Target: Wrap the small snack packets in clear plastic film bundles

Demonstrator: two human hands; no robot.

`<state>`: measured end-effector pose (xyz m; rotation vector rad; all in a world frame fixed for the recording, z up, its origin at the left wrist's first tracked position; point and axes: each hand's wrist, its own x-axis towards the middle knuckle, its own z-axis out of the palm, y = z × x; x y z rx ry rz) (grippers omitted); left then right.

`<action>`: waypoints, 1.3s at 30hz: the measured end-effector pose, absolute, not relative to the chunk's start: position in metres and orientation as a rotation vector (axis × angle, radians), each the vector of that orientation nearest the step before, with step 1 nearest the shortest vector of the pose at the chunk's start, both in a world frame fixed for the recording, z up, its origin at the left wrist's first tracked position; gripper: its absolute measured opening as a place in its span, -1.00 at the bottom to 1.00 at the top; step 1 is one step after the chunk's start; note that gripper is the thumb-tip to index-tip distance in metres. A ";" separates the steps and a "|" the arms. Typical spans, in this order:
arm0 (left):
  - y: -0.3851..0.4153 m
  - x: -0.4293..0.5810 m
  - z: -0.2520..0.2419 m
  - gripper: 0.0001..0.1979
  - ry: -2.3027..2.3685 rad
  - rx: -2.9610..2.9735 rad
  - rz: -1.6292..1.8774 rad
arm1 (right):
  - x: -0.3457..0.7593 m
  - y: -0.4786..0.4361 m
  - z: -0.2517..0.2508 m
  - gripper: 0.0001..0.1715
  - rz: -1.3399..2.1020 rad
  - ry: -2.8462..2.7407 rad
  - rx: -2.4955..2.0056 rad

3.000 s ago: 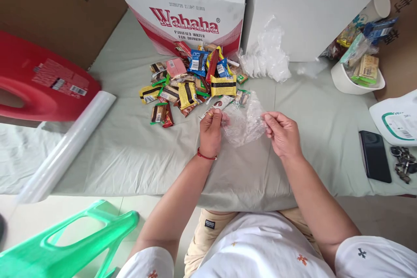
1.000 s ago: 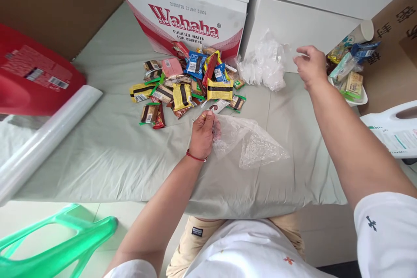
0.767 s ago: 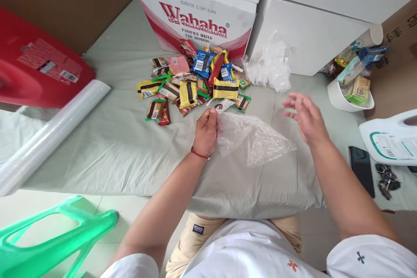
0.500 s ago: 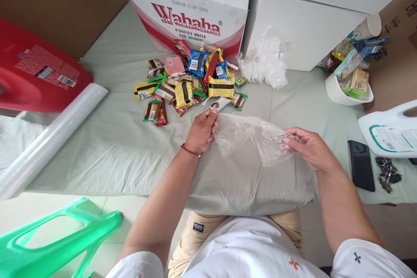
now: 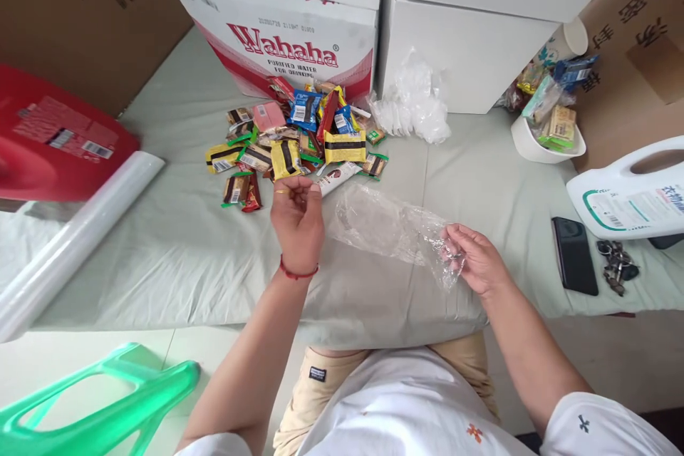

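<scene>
My right hand (image 5: 473, 256) pinches one end of a clear plastic bag (image 5: 377, 221), which stretches out to the left over the cloth, thin and crumpled. My left hand (image 5: 298, 217) is at the front edge of a heap of wrapped snacks, its fingers curled and thumb drawn in; whether anything is in them is hidden. Just above its fingertips lies a yellow snack packet (image 5: 286, 159). A white-wrapped snack (image 5: 339, 177) lies close by on the right of that hand. Other packets in the heap are blue, red, pink and green-edged.
A Wahaha carton (image 5: 288, 35) backs the heap, beside white boxes (image 5: 459, 50). Crumpled clear plastic (image 5: 414, 100) lies by them. To the right are a white snack tub (image 5: 545, 146), white jug (image 5: 630, 192), phone (image 5: 574, 256) and keys (image 5: 617, 267). A plastic roll (image 5: 80, 242) lies left.
My left hand has let go of the bag and moved left to the snacks. The bag's left end now lies loose, while my right hand keeps hold. The camera view has shifted slightly.
</scene>
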<state>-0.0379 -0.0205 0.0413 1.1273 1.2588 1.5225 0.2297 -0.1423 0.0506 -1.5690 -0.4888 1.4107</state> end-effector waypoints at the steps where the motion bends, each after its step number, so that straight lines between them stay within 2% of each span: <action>1: -0.032 -0.039 0.049 -0.85 1.276 1.294 1.556 | 0.226 -0.146 0.050 -0.44 1.402 -0.492 -1.583; 3: -0.056 -0.040 0.060 -0.89 1.168 1.691 1.364 | 0.222 -0.153 0.049 -0.44 1.362 -0.521 -1.614; 5: -0.072 -0.038 0.057 -0.82 0.927 2.025 1.006 | 0.222 -0.158 0.047 -0.47 1.307 -0.584 -1.644; 8: -0.073 -0.043 0.031 -0.69 0.766 2.299 0.536 | 0.228 -0.163 0.041 -0.51 1.194 -0.647 -1.687; 10: -0.061 -0.053 0.013 -0.65 0.782 2.358 0.351 | 0.234 -0.164 0.037 -0.50 1.136 -0.649 -1.707; 13: -0.044 -0.074 0.005 -0.69 0.857 2.332 0.406 | 0.240 -0.167 0.033 -0.50 1.144 -0.656 -1.716; 16: -0.046 -0.080 0.022 -0.78 0.962 2.211 0.720 | 0.237 -0.171 0.034 -0.52 1.189 -0.682 -1.684; 20: -0.086 -0.049 0.045 -0.85 1.075 1.696 0.994 | 0.223 -0.178 0.036 -0.65 1.144 -0.788 -1.606; 22: -0.109 -0.024 0.046 -0.85 1.029 1.291 0.892 | 0.216 -0.181 0.036 -0.70 1.111 -0.858 -1.605; 24: -0.125 0.001 0.044 -0.74 0.973 1.005 0.728 | 0.210 -0.184 0.036 -0.73 1.096 -0.924 -1.624; 27: -0.131 0.029 0.038 -0.59 0.953 0.850 0.638 | 0.205 -0.186 0.037 -0.73 1.103 -1.044 -1.627; 29: -0.126 0.040 0.035 -0.56 0.978 0.853 0.654 | 0.204 -0.188 0.037 -0.73 1.112 -1.110 -1.606; 32: -0.117 0.046 0.030 -0.60 1.062 0.894 0.710 | 0.208 -0.190 0.036 -0.59 1.134 -1.074 -1.583; 35: -0.114 0.044 0.025 -0.68 1.095 0.962 0.704 | 0.215 -0.190 0.034 -0.65 1.098 -1.022 -1.609; 39: -0.119 0.039 0.023 -0.73 1.126 1.090 0.719 | 0.222 -0.187 0.033 -0.55 1.057 -0.877 -1.608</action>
